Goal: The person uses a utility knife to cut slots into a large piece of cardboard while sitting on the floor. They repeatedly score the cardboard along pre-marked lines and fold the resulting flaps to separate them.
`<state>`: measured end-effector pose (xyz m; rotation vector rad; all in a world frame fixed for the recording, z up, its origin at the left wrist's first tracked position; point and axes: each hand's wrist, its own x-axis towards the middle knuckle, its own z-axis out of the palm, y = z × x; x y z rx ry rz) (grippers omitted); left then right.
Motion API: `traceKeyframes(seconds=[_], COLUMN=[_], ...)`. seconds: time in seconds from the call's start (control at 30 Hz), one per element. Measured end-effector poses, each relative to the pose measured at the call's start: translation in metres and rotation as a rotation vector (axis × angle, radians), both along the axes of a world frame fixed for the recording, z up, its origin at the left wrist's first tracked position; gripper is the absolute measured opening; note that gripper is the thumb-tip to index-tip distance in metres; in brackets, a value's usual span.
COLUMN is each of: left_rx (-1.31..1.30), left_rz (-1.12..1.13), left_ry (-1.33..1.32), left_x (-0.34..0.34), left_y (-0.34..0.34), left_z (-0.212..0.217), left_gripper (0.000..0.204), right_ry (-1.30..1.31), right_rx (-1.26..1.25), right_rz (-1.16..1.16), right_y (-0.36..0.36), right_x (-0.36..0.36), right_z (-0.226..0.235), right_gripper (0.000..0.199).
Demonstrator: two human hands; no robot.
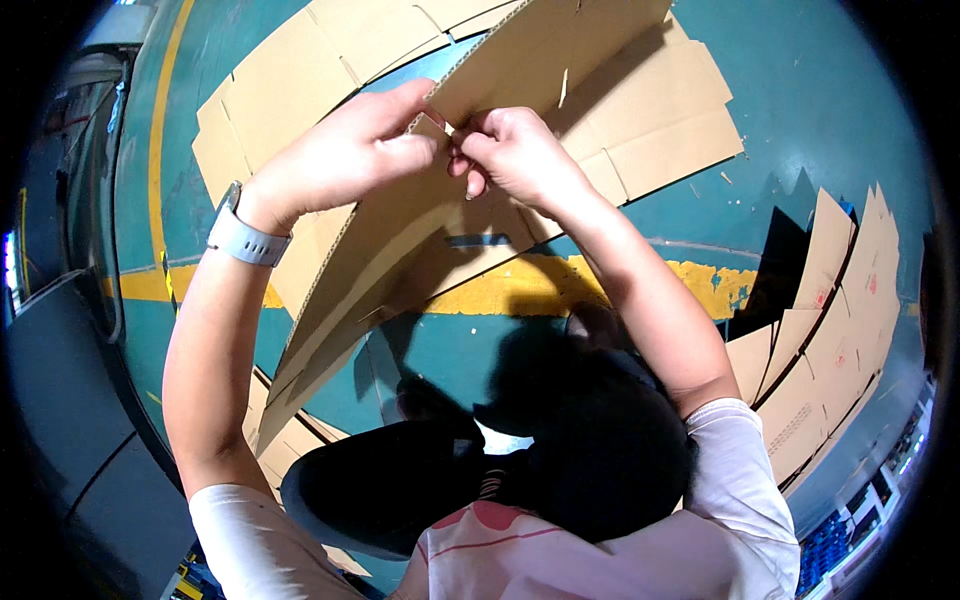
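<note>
A large brown corrugated cardboard sheet [375, 245] stands on edge in front of me, running diagonally from near my left knee to the far side. My left hand [355, 150], with a grey watch on its wrist, grips the sheet's upper edge at a cut between thumb and fingers. Close beside it, my right hand [515, 155] is closed in a pinch at the same cut, its fingertips on the cardboard edge. Whether a small scrap is between those right fingertips is too small to tell.
More flat cut cardboard [665, 125] lies on the green floor under and beyond the sheet. Stacked cardboard blanks [840, 330] lean at the right. A worn yellow floor line [510, 288] crosses ahead of my legs. A dark panel [85, 420] stands at the left.
</note>
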<state>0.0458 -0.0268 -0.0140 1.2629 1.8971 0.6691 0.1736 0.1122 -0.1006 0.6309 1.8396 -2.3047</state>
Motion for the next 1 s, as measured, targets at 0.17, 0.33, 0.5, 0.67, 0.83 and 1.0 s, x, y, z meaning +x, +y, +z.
traceKeyframes(seconds=[0.17,0.33,0.5,0.67,0.83,1.0], left_rx=[-0.210,-0.021,-0.237,-0.582,-0.443,-0.258], left_rz=[-0.104,-0.043,0.021,-0.085,0.309,0.418], left_ry=[0.103,0.041,0.023,0.107,-0.092,-0.265], left_x=[0.002,-0.003,-0.007,-0.004,-0.026,-0.010], left_y=[0.016,0.004,-0.004,-0.056,-0.066,0.004], left_z=[0.018,0.005,0.022,0.052,0.038,0.016], left_gripper=[0.050,0.049,0.043,0.059,0.080,0.076], right_ry=[0.111,0.454,1.021,0.659,0.427,0.406], right_rx=[0.551,1.031,1.024,0.899,0.730,0.694], right_rz=[-0.179,-0.346,-0.077,0.170,-0.251,-0.222], right_y=[-0.019,-0.036,-0.062,-0.023,0.001,0.000], right_x=[0.001,0.001,0.013,0.063,0.035,0.015], right_z=[-0.007,-0.016,0.004,-0.044,-0.034,-0.045], right_gripper=[0.021,0.014,0.010,0.025,0.026,0.038])
